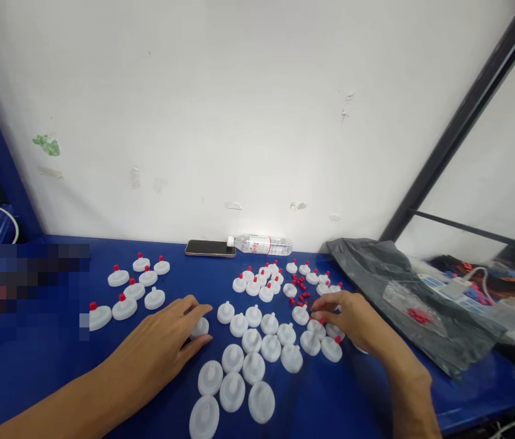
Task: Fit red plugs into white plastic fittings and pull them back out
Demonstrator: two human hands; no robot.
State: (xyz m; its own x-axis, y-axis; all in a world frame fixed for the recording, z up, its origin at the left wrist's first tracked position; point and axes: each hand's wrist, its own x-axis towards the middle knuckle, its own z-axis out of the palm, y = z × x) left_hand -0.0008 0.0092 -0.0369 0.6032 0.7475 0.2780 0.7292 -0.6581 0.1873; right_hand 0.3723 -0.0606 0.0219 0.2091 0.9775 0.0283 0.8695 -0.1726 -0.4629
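Observation:
My left hand (pixel 172 329) curves around a round white nozzle cap (pixel 199 328), thumb on the near side and fingers on the far side. My right hand (pixel 342 312) is over the right cluster, fingertips pinched together beside a white cap (pixel 300 314); what they hold is hidden. Small loose red tips (pixel 301 299) lie just left of those fingers. Between my hands, several white caps (pixel 252 340) stand with bare nozzles. White caps with red tips on stand at the left (pixel 124 307), at the back middle (pixel 266 292) and near my right hand (pixel 331 349).
Against the wall lie a dark phone (pixel 210 248) and a clear plastic bottle (pixel 261 244) on its side. A grey plastic bag (pixel 376 274) covers the right of the blue table (pixel 170 402), with a clear bag of red pieces (pixel 415 310) on it. Cables and a white power strip (pixel 508 314) are further right.

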